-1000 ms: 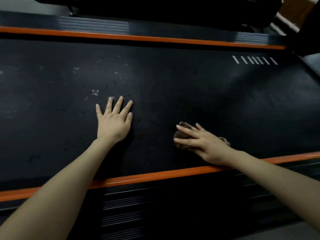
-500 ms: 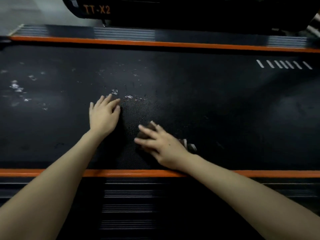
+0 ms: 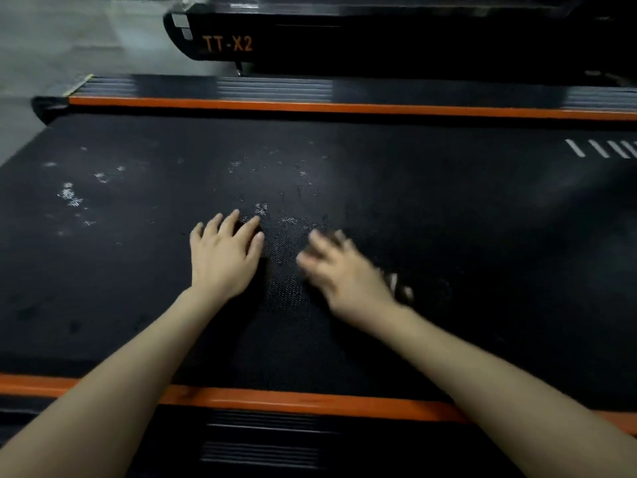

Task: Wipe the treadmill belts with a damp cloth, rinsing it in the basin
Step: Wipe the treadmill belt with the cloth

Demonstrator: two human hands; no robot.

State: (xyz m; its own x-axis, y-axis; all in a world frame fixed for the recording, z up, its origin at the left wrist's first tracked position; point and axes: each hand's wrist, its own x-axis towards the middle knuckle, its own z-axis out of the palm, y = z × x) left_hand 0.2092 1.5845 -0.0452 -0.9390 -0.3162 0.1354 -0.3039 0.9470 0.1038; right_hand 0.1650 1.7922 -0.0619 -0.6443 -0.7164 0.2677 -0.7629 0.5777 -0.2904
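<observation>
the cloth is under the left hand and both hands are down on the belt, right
Not quite. The head view shows the cloth under the right hand, not the left hand, which lies bare and flat. Both hands are down on the belt, as you said.

A grey floor [image 3: 69,36] shows at the far left. On it stands a black machine [image 3: 379,46], and the orange lettering "TT-X2" [image 3: 227,44] is near its left end. In front of it runs a dark far side rail [image 3: 272,88] with ribbed patches, and a far orange strip [image 3: 344,106] lies along the nearer edge of this rail. At the near side, a near orange strip [image 3: 275,400] borders a second ribbed rail [image 3: 262,450].
</observation>
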